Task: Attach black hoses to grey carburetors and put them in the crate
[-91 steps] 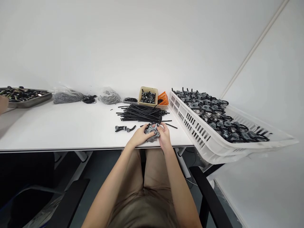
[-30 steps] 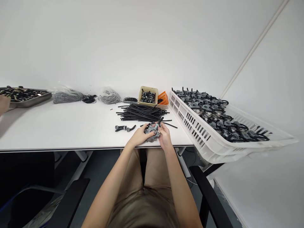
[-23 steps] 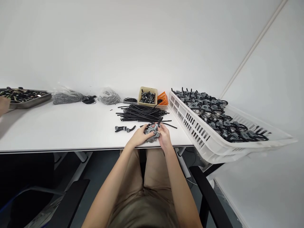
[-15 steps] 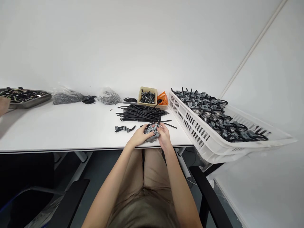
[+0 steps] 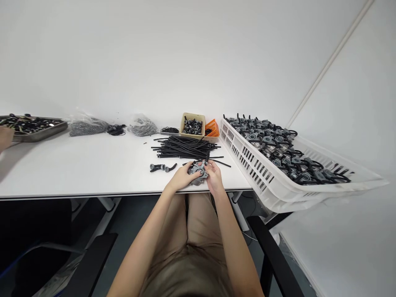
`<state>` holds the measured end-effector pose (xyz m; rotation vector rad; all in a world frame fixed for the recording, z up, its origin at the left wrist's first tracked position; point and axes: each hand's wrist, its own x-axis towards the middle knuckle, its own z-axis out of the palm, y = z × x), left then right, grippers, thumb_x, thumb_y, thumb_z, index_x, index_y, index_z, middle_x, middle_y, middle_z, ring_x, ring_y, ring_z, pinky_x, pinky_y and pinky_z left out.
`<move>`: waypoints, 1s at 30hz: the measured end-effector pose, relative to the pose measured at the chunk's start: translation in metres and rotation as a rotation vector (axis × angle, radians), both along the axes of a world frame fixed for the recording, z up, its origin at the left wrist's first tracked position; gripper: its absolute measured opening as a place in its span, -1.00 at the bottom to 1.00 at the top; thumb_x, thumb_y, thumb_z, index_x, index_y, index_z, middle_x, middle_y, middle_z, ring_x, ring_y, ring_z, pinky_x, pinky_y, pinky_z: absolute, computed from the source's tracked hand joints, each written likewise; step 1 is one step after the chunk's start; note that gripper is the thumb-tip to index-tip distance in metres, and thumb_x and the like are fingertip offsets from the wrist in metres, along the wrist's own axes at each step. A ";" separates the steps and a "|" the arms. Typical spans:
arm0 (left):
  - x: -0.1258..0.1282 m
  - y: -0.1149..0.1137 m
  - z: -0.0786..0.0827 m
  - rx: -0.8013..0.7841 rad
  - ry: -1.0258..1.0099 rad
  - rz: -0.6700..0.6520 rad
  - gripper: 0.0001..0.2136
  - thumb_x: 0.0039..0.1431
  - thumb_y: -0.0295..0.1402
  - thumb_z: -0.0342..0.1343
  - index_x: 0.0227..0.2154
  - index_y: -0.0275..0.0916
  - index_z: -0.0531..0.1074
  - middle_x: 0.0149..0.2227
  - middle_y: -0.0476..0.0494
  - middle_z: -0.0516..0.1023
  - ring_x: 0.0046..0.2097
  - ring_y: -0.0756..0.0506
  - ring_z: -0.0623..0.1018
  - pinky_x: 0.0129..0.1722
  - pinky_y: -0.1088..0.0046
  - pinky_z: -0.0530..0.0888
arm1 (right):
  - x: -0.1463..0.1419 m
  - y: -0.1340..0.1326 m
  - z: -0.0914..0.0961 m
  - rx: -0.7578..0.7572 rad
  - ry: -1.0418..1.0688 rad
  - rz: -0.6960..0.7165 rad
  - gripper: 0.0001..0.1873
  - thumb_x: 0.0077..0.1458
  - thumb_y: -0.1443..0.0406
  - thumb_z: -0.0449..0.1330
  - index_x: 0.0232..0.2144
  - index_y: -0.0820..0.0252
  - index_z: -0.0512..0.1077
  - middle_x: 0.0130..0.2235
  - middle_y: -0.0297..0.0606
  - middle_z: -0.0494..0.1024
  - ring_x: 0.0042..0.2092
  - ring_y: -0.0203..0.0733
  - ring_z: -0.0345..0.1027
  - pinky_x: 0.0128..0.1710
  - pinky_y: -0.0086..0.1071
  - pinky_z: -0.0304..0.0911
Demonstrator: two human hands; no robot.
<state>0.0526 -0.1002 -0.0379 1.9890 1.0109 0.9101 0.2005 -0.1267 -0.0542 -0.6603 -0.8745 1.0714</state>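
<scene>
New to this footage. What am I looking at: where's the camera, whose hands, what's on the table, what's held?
No machine here: a seated person works bare-handed. The one picture comes from a camera on their head, looking forward and down, so you see their own arms. The left hand and right hand together hold a small grey metal part at the near edge of the white table. Behind it lies a pile of black tubes; to its left, two small fittings. Farther back stand a beige tub and an orange basket of small parts. On the right, a white crate is full of similar grey parts with black tubes attached. Far left: plastic bags, a metal tray and another person's hand.
</scene>
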 end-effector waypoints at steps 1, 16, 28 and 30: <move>0.000 0.000 0.000 0.000 0.001 0.003 -0.43 0.06 0.00 0.15 0.07 -0.24 0.41 0.03 -0.24 0.54 0.01 -0.28 0.52 0.06 0.17 0.42 | -0.001 0.000 0.000 -0.005 0.000 -0.011 -0.70 -0.11 0.17 0.40 -0.36 0.14 0.43 -0.34 -0.33 0.60 -0.29 -0.23 0.46 -0.23 -0.36 0.37; 0.000 -0.002 0.003 -0.016 -0.014 -0.014 -0.46 0.07 0.01 0.14 0.03 -0.23 0.42 -0.02 -0.21 0.57 -0.02 -0.26 0.53 0.01 0.22 0.45 | 0.002 -0.003 0.003 -0.029 0.045 0.031 -0.78 -0.01 0.21 0.27 -0.28 0.12 0.39 -0.34 -0.32 0.62 -0.30 -0.19 0.47 -0.28 -0.36 0.33; 0.000 0.000 0.000 -0.011 0.024 0.007 -0.41 0.07 -0.01 0.14 0.09 -0.27 0.39 0.07 -0.28 0.51 0.05 -0.29 0.50 0.10 0.15 0.38 | 0.001 0.001 -0.001 -0.030 -0.007 0.022 -0.66 -0.07 0.15 0.36 -0.22 0.17 0.54 -0.34 -0.32 0.60 -0.32 -0.24 0.44 -0.28 -0.38 0.35; 0.000 0.000 0.001 -0.015 0.013 -0.006 -0.41 0.08 -0.01 0.14 0.10 -0.26 0.38 0.07 -0.26 0.52 0.04 -0.28 0.51 0.09 0.18 0.39 | 0.001 -0.001 0.000 -0.026 -0.003 0.019 -0.70 -0.01 0.11 0.31 -0.27 0.18 0.52 -0.34 -0.30 0.60 -0.30 -0.21 0.45 -0.28 -0.37 0.35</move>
